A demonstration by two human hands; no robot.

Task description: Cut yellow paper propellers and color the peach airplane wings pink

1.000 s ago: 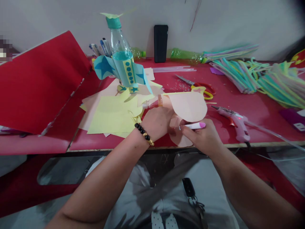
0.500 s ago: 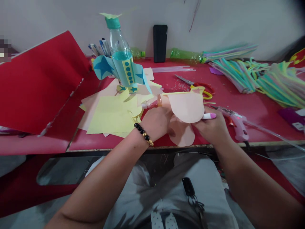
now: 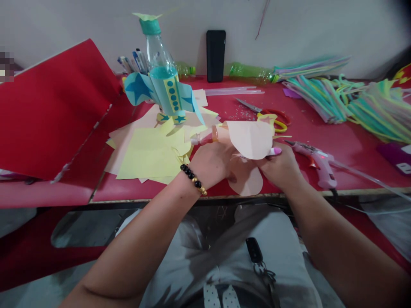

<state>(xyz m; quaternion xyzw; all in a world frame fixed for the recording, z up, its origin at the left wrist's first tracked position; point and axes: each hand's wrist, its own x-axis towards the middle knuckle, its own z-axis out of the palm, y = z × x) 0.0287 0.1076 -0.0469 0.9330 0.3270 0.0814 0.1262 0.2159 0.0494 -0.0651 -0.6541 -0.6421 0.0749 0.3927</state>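
Note:
A plastic bottle (image 3: 205, 137) wrapped in peach paper lies on its side, its neck pointing left. Rounded peach paper flaps (image 3: 251, 140) stick out above and below it, and a yellow paper piece with a star (image 3: 268, 122) sits at its far end. My left hand (image 3: 215, 164) is closed around the bottle's near side, fingertips hidden. My right hand (image 3: 280, 167) grips a white marker with a pink end (image 3: 275, 151) under the upper flap; the marker's tip is out of sight.
A standing bottle rocket with blue paper fins (image 3: 168, 94) is behind, on yellow paper sheets (image 3: 147, 156). Scissors (image 3: 281, 119) lie beyond my hands, a pink glue gun (image 3: 321, 162) to the right. Pipe cleaners (image 3: 324, 100), a black phone (image 3: 215, 55) and a red board (image 3: 58, 111) surround these.
My right hand and the marker have shifted slightly left, with more of the marker behind the paper flap. The upper flap has tilted a little; my left hand stays on the bottle.

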